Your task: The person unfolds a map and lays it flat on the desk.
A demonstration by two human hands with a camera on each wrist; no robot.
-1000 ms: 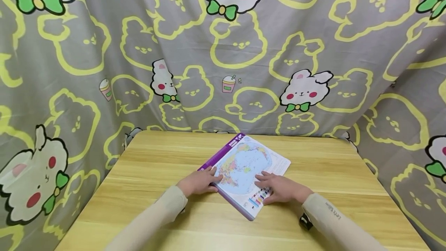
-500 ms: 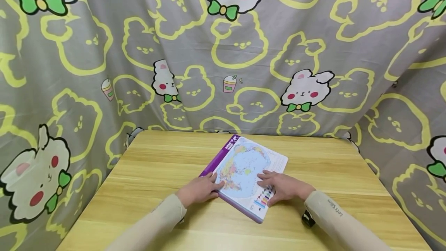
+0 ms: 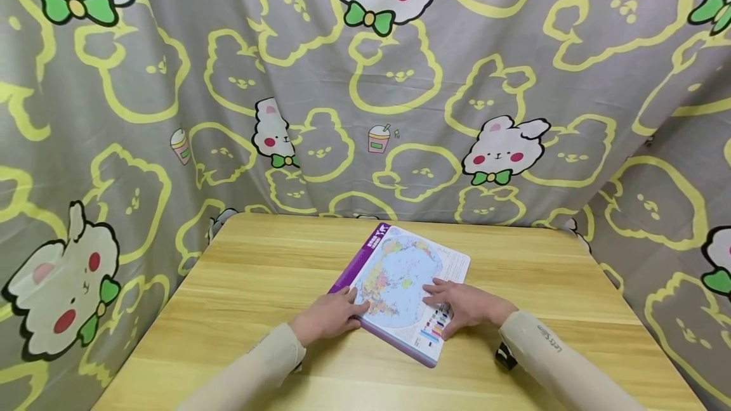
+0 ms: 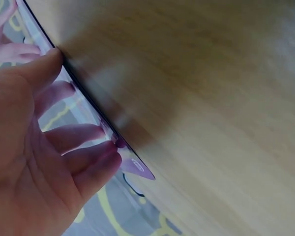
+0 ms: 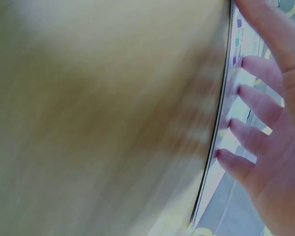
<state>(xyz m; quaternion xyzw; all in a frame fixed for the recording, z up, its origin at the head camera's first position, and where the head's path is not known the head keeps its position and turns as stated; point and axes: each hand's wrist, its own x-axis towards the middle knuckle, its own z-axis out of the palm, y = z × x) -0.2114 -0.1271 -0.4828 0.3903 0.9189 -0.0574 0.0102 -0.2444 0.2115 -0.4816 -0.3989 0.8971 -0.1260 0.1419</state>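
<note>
A flat, rectangular world map board [image 3: 407, 265] with a purple strip along its upper left side lies slanted on the wooden table. My left hand [image 3: 328, 316] touches its left corner in the head view, fingertips on the printed face and thumb at the edge. In the left wrist view that hand [image 4: 44, 132] has its fingers spread over the glossy surface. My right hand [image 3: 471, 304] rests its fingertips on the map's right part, beside the colored legend. Spaced fingers of the right hand [image 5: 270, 108] also meet the surface in the right wrist view.
The light wooden table [image 3: 251, 259] extends around the board on every side. A grey curtain [image 3: 320, 81] with yellow outlines and white rabbits hangs behind and beside it. A dark wrist strap [image 3: 505, 358] shows under the right sleeve.
The map board has turned a little counterclockwise on the table, its near corner shifting right and its far corner left. Both hands stay on it. The head view has shifted slightly.
</note>
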